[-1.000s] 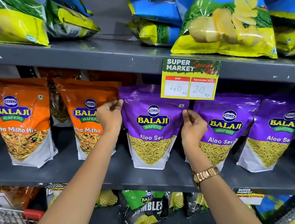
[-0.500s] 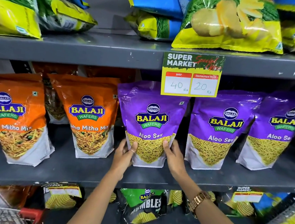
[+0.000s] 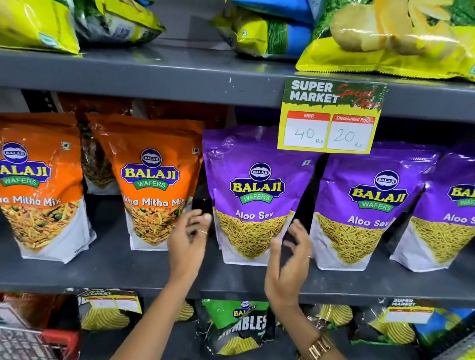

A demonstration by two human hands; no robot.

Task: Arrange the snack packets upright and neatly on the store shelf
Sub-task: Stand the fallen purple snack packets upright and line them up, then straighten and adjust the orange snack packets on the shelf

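Observation:
A purple Aloo Sev packet (image 3: pixel 253 192) stands upright in the middle of the grey shelf (image 3: pixel 144 272). My left hand (image 3: pixel 190 241) hovers just off its lower left edge, fingers apart and holding nothing. My right hand (image 3: pixel 291 258) is at its lower right corner, fingers spread, slightly blurred, apart from the packet or barely brushing it. Two more purple Aloo Sev packets (image 3: pixel 370 207) (image 3: pixel 455 208) stand to the right. Two orange Tikha Mitha Mix packets (image 3: pixel 151 181) (image 3: pixel 31 183) stand to the left, the far-left one leaning a little.
A price tag (image 3: pixel 331 116) hangs from the upper shelf edge over the middle packet's top. Chip bags (image 3: pixel 392 35) lie on the shelf above. Green and black snack bags (image 3: pixel 236 327) fill the shelf below. A red-handled shopping basket (image 3: pixel 19 336) sits at bottom left.
Both hands slid down from the middle purple packet's top corners to its bottom, then let go and drew apart to its sides. The camera moved closer.

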